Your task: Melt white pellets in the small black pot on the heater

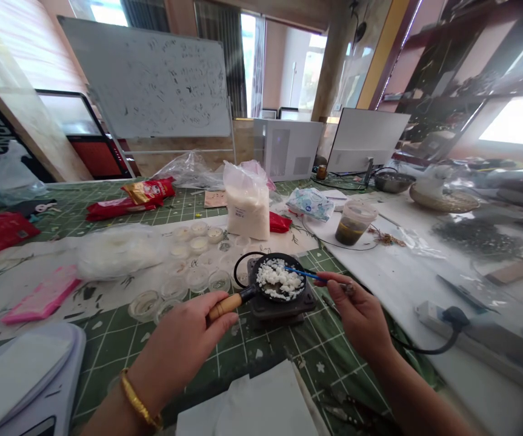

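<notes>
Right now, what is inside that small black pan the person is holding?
White flakes lie heaped in the small black pan, with a blue stick touching them. They hide the middle of the pan's bottom, which cannot be seen.

Whiteboard [145, 79] stood at the back. Bag of white granules [247, 209] sat just behind small clear cups [197, 278]. Tub of dark liquid [351, 223] and power strip [438, 318] were off right.

blue tool [304, 274] tip hidden, sack [246, 209] label too small
</notes>
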Demonstrator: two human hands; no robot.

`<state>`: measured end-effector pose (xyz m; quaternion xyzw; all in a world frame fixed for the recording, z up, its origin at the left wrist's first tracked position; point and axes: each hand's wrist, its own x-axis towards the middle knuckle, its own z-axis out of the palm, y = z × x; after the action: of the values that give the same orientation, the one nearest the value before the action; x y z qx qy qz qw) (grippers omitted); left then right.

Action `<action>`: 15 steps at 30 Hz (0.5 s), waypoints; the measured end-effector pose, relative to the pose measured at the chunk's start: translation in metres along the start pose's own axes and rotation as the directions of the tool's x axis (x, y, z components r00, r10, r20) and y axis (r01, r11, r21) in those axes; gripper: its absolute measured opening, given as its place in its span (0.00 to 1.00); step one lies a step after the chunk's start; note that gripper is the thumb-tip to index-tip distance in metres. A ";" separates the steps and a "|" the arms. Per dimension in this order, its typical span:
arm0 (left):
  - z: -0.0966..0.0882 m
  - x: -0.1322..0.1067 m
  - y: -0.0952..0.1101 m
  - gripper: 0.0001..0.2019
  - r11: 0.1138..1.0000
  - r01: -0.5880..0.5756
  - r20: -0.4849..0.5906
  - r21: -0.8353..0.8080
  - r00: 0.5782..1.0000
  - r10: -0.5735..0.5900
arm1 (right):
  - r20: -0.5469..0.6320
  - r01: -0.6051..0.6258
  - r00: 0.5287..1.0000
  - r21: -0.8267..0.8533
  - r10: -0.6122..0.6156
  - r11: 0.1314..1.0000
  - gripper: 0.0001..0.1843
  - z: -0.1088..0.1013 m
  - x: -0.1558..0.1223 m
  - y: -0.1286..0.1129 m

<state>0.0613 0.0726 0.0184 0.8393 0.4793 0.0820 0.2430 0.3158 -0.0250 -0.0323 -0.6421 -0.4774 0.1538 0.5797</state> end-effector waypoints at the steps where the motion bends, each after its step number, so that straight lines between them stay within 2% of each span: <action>1: 0.000 0.000 0.000 0.16 1.000 0.000 0.003 -0.004 1.000 0.000 | 0.041 0.003 0.999 0.021 -0.004 1.000 0.13 0.001 0.001 0.002; 6: -0.001 0.001 0.002 0.15 1.000 -0.005 0.012 -0.022 1.000 0.005 | 0.066 0.061 0.995 0.110 -0.069 0.992 0.11 -0.001 0.001 0.001; 9: -0.002 0.001 0.001 0.15 1.000 0.000 0.008 -0.022 1.000 0.000 | 0.077 0.032 0.996 0.087 -0.039 0.996 0.11 -0.004 0.001 0.000; 13: -0.002 0.001 0.002 0.15 1.000 0.014 0.013 -0.004 1.000 -0.014 | -0.077 -0.012 0.997 0.096 0.019 0.995 0.13 -0.002 0.003 0.004; 15: -0.001 0.001 0.002 0.15 1.000 0.011 0.017 -0.004 1.000 -0.010 | -0.113 -0.005 0.993 0.088 0.015 0.996 0.13 0.002 0.004 0.008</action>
<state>0.0627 0.0729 0.0205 0.8369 0.4815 0.0746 0.2493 0.3203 -0.0195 -0.0387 -0.6264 -0.4332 0.1408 0.6325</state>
